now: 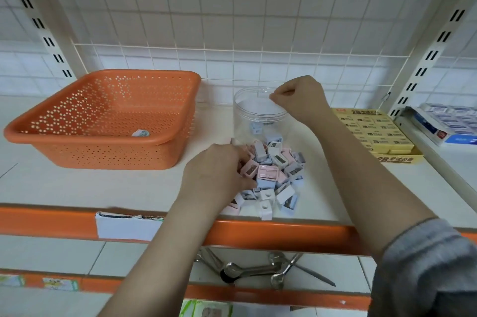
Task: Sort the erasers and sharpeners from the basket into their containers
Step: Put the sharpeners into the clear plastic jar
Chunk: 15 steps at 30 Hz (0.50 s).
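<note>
Sharpeners (271, 174) sit heaped on the white shelf (77, 182), pink, blue and white ones piled just in front of the clear jar (258, 115). From the heap, the jar stands at twelve o'clock and the orange basket (103, 120) at about ten o'clock, well clear of the pile. I see only a small label-like scrap low inside the basket.

Left hand (219, 174) is down on the nine o'clock edge of the heap, fingers curled into the sharpeners; its grip is clenching among them, though I cannot tell which piece it has. Right hand (299, 97) is up at the jar's rim, at the two o'clock side of the mouth, fingers pinched together over the opening; whether something tiny sits in that pinch I cannot tell. One pale blue sharpener (256, 127) shows through the jar wall, low inside.

At three o'clock from the jar lies a yellow box of erasers (374, 130), packed in rows, and beyond it another tray of blue-and-white erasers (449, 120). Below the shelf's orange edge (51, 221), I catch metal spoons (258, 270) lying on the lower shelf.
</note>
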{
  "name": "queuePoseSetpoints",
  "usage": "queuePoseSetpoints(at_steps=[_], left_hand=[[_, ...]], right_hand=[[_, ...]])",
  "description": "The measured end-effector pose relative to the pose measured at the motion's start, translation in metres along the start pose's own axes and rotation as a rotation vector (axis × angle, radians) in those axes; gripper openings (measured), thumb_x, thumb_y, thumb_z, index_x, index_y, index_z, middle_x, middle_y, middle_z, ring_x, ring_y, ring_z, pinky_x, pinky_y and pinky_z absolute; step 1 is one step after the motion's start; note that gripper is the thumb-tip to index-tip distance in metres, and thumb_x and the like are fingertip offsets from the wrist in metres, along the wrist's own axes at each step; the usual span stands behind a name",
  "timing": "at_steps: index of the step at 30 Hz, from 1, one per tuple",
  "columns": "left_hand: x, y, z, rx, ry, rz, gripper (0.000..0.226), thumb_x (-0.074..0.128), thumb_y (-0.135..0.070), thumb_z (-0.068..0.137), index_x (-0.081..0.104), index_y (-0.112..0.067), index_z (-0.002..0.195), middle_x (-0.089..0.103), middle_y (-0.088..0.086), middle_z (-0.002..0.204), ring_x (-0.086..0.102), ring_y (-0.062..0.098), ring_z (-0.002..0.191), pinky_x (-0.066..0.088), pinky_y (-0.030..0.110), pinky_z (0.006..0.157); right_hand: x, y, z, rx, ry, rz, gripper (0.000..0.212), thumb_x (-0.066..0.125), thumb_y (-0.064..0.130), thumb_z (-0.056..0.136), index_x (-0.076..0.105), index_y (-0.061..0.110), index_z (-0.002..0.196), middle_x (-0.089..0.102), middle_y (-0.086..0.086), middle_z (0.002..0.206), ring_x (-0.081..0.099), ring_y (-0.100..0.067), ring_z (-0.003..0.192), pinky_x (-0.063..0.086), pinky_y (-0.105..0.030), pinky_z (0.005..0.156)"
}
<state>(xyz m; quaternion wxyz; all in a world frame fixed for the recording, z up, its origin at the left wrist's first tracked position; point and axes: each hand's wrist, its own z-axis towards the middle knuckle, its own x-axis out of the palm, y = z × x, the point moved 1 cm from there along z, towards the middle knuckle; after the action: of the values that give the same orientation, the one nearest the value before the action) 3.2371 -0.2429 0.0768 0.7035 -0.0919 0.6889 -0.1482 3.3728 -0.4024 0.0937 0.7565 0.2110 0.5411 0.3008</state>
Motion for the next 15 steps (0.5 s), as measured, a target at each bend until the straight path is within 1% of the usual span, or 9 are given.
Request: queuePoseSetpoints(at_steps=[1, 3, 4, 5, 7, 10, 12, 13, 15], left_hand=[[0.002, -0.001, 0.0, -0.007, -0.002, 0.003, 0.033, 0.072, -0.041, 0.076, 0.067, -0.034, 0.108, 0.068, -0.007, 0.104, 0.061, 0.015, 0.096, 0.05, 0.027, 0.075], [0.004, 0.001, 0.001, -0.011, 0.009, -0.016, 0.029, 0.071, -0.04, 0.078, 0.069, -0.031, 0.106, 0.069, -0.006, 0.102, 0.061, 0.015, 0.095, 0.052, 0.029, 0.078], [0.002, 0.002, 0.002, -0.008, 0.011, -0.039, 0.027, 0.071, -0.04, 0.079, 0.07, -0.031, 0.104, 0.069, -0.007, 0.1, 0.062, 0.013, 0.092, 0.052, 0.029, 0.078], [-0.002, 0.004, 0.002, -0.002, 0.007, -0.068, 0.024, 0.071, -0.039, 0.079, 0.071, -0.032, 0.102, 0.07, -0.009, 0.097, 0.062, 0.009, 0.088, 0.052, 0.027, 0.076], [-0.015, 0.006, 0.007, 0.008, -0.029, -0.141, 0.022, 0.07, -0.037, 0.081, 0.07, -0.034, 0.103, 0.069, -0.013, 0.093, 0.06, 0.002, 0.075, 0.052, 0.023, 0.073], [-0.039, 0.0, 0.032, 0.043, -0.148, -0.238, 0.024, 0.068, -0.028, 0.084, 0.069, -0.027, 0.108, 0.066, -0.012, 0.096, 0.054, -0.002, 0.068, 0.05, 0.025, 0.078], [-0.046, -0.008, 0.061, 0.069, -0.214, -0.25, 0.024, 0.068, -0.027, 0.084, 0.07, -0.021, 0.107, 0.068, -0.007, 0.099, 0.057, 0.006, 0.074, 0.046, 0.025, 0.074], [-0.046, -0.012, 0.076, 0.07, -0.218, -0.243, 0.024, 0.069, -0.027, 0.084, 0.071, -0.019, 0.106, 0.069, -0.004, 0.101, 0.061, 0.01, 0.079, 0.047, 0.025, 0.073], [-0.038, -0.017, 0.104, 0.061, -0.187, -0.231, 0.027, 0.07, -0.026, 0.082, 0.07, -0.016, 0.108, 0.069, 0.0, 0.106, 0.063, 0.015, 0.092, 0.048, 0.026, 0.077]], right_hand=[[-0.006, -0.001, -0.007, 0.004, -0.023, 0.032, 0.026, 0.063, 0.014, 0.084, 0.068, -0.011, 0.091, 0.069, -0.022, 0.099, 0.066, -0.027, 0.09, 0.05, -0.021, 0.071], [-0.019, -0.005, -0.026, 0.03, -0.049, 0.089, 0.014, 0.064, 0.017, 0.085, 0.073, 0.007, 0.085, 0.072, 0.002, 0.084, 0.062, -0.004, 0.074, 0.043, -0.006, 0.058], [-0.024, -0.007, -0.037, 0.039, -0.049, 0.119, 0.01, 0.064, 0.019, 0.085, 0.073, 0.015, 0.083, 0.068, 0.012, 0.076, 0.057, 0.004, 0.066, 0.039, -0.004, 0.055], [-0.029, -0.01, -0.049, 0.046, -0.048, 0.158, 0.009, 0.065, 0.02, 0.085, 0.072, 0.02, 0.081, 0.064, 0.017, 0.07, 0.054, 0.008, 0.059, 0.037, -0.004, 0.053], [-0.035, -0.014, -0.072, 0.059, -0.043, 0.227, 0.007, 0.066, 0.021, 0.085, 0.072, 0.023, 0.081, 0.064, 0.019, 0.07, 0.053, 0.008, 0.056, 0.038, -0.002, 0.053], [-0.035, -0.015, -0.101, 0.074, 0.043, 0.238, 0.005, 0.07, 0.028, 0.082, 0.071, 0.031, 0.086, 0.067, 0.022, 0.078, 0.06, 0.0, 0.068, 0.041, -0.002, 0.061], [-0.029, -0.012, -0.115, 0.077, 0.158, 0.242, 0.012, 0.075, 0.032, 0.076, 0.072, 0.032, 0.088, 0.068, 0.021, 0.079, 0.058, 0.0, 0.068, 0.041, -0.005, 0.063], [-0.025, -0.011, -0.12, 0.085, 0.209, 0.247, 0.017, 0.077, 0.032, 0.074, 0.073, 0.029, 0.09, 0.068, 0.02, 0.079, 0.056, 0.002, 0.066, 0.041, -0.005, 0.062], [-0.019, -0.009, -0.127, 0.098, 0.272, 0.249, 0.025, 0.081, 0.03, 0.07, 0.074, 0.025, 0.094, 0.068, 0.017, 0.081, 0.055, 0.006, 0.065, 0.041, -0.003, 0.062]])
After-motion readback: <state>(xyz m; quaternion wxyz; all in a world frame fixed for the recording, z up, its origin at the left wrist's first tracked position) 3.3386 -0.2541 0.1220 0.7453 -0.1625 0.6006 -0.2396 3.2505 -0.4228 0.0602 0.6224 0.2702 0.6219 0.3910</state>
